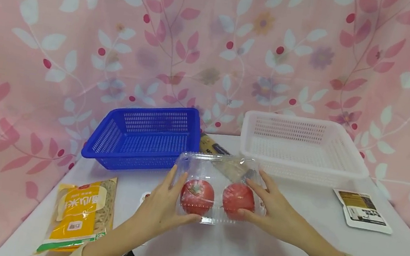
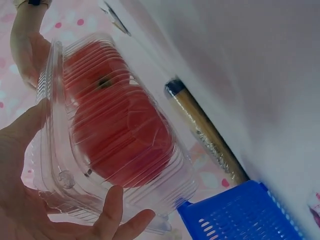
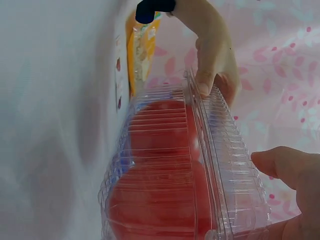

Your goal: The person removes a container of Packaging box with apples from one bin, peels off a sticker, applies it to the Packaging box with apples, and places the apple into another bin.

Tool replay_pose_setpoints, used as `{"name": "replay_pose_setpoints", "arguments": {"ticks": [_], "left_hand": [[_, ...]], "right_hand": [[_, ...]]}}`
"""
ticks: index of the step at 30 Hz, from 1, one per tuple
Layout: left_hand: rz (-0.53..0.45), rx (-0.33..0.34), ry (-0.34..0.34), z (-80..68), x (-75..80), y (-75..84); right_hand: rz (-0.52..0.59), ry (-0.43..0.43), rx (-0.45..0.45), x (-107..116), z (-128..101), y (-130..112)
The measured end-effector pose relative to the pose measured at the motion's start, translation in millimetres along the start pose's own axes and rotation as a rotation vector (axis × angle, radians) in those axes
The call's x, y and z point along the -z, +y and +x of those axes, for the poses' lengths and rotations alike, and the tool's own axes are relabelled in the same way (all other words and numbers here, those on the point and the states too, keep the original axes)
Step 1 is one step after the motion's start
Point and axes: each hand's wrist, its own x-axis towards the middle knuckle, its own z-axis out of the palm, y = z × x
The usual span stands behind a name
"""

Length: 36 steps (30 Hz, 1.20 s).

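Observation:
Both hands hold a clear plastic clamshell box by its two ends, raised over the white table. Inside it sit two round red tomatoes, one on the left and one on the right. My left hand grips the left end, thumb along the near edge and fingers spread around the side. At the opposite end my right hand has its thumb near the front and fingers over the lid's side. The left wrist view shows the ribbed box wall close up, with the lid down.
A blue basket stands at the back left and a white basket at the back right. Between them, partly behind the box, lies a brown packet. A yellow food bag is front left; a small white-and-brown packet lies right.

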Motion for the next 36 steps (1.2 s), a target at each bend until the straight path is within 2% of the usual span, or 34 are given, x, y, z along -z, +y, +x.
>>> {"name": "replay_pose_setpoints", "arguments": {"ticks": [8, 15, 20, 26, 36], "left_hand": [[-0.010, 0.028, -0.083, -7.7, -8.8, -3.8], [-0.015, 0.011, -0.096, -10.2, -19.4, -7.0], [-0.016, -0.002, -0.099, -12.4, -26.0, -8.3], [-0.026, 0.010, -0.099, -16.6, -28.4, -7.8], [-0.019, 0.026, -0.102, -18.7, -32.1, -6.8]], "right_hand": [[0.026, -0.020, -0.013, -12.5, -4.0, 5.3], [0.033, -0.049, -0.051, -20.4, -9.1, 12.9], [0.035, -0.037, -0.037, -27.1, -11.1, 17.5], [0.043, -0.011, -0.004, -31.6, -13.5, 20.1], [0.034, -0.033, -0.010, -31.5, -14.4, 23.1]]}}
